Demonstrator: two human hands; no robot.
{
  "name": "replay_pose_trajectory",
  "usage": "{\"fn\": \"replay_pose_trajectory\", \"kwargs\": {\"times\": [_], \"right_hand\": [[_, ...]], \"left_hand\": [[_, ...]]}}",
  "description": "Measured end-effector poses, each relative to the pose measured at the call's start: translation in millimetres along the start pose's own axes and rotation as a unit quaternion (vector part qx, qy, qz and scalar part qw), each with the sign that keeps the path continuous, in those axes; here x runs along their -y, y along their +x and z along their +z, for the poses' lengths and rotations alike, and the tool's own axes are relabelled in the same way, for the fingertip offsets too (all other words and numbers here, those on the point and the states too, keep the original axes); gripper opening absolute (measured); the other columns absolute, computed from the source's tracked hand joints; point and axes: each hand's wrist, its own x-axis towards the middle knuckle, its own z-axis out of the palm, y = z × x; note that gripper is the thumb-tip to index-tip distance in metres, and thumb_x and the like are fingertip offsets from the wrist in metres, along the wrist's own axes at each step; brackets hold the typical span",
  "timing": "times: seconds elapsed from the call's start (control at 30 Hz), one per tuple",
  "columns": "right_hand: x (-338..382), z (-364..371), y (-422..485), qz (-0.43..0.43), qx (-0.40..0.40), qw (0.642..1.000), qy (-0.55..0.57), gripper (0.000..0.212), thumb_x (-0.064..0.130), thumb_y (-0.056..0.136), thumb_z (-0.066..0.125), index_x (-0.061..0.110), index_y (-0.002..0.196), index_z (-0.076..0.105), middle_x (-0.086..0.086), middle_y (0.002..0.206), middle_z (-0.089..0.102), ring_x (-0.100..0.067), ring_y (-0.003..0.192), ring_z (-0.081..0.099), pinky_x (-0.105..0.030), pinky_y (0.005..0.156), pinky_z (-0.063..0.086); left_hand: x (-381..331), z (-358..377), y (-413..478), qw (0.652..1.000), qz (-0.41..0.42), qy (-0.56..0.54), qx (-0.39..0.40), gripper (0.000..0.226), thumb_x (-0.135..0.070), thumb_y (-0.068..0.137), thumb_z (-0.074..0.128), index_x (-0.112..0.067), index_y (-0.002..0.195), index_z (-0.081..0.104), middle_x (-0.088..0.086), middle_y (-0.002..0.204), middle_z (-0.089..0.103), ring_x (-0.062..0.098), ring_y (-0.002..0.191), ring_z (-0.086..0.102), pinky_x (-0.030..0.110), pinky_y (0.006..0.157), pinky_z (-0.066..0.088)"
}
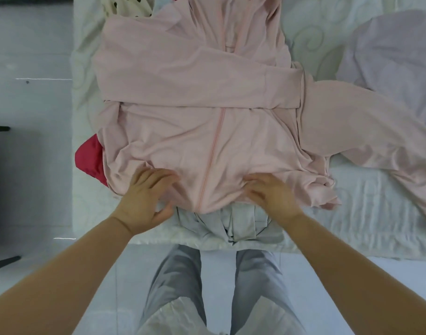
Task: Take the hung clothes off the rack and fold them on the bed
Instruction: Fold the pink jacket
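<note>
A pale pink zip-up jacket (190, 97) lies spread front-up on the bed (366, 213). One sleeve is folded across its chest, and the other sleeve (366, 131) trails out to the right. My left hand (146, 197) and my right hand (272, 194) rest on the jacket's near hem, one on each side of the zip, fingers bent into the cloth. Whether they pinch the hem is blurred.
A grey garment (231, 226) lies under the hem at the bed's near edge. A red garment (91, 158) pokes out at the left, a polka-dot cloth (127, 6) sits at the top, and a lilac pillow (395, 59) lies at right. A dark rack foot (4, 262) stands on the floor at left.
</note>
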Motion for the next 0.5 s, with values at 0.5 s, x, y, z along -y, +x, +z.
{"fn": "replay_pose_trajectory", "kwargs": {"times": [0.5], "right_hand": [[-8,31,-17,-0.030,-0.064,0.991,-0.114,0.034,0.045,0.078,0.054,0.021,0.094,0.073,-0.001,0.094,0.067,-0.018,0.091,0.046,-0.036,0.085,0.041]], "left_hand": [[-10,-1,47,0.988,-0.049,-0.024,-0.144,0.012,-0.021,0.085,0.050,-0.024,0.096,0.055,0.005,0.093,0.064,0.028,0.090,0.051,0.042,0.079,0.042]]}}
